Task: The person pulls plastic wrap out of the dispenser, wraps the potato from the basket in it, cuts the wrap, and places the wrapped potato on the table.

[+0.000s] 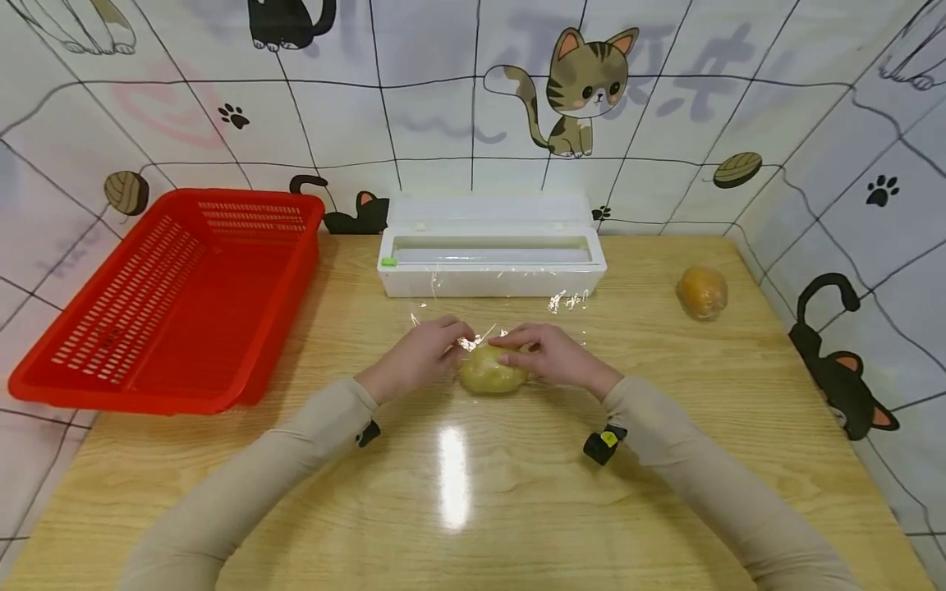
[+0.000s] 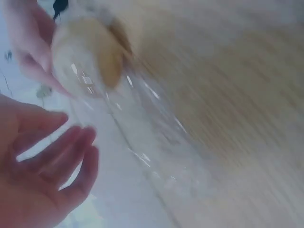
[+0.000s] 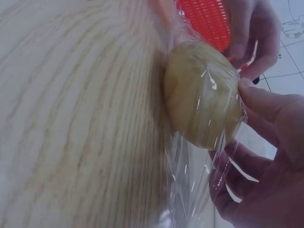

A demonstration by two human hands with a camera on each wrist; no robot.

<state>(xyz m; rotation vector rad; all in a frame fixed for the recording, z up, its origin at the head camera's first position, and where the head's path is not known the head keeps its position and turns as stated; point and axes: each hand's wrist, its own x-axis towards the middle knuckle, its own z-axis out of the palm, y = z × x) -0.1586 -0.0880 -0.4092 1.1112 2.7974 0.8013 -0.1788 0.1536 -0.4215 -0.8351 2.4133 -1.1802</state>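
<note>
A pale yellow, oval, potato-like thing [image 1: 491, 373] lies on the table under clear cling film [image 3: 190, 185]. The film stretches back toward a white dispenser box [image 1: 491, 279] with its lid raised. My right hand [image 1: 554, 355] is at the right side of the yellow thing; its thumb [image 3: 259, 99] pinches the film against the fingers, beside the wrapped surface. On the other side, my left hand [image 1: 429, 351] is close to the film, its fingers loosely bent and apart. Nothing shows between them in the blurred left wrist view.
A red plastic basket [image 1: 170, 304] stands at the left. Toward the back right of the table [image 1: 458, 525] sits an orange, round thing [image 1: 702, 292] that looks wrapped in film. A cat-patterned sheet [image 1: 443, 123] lines the back and sides.
</note>
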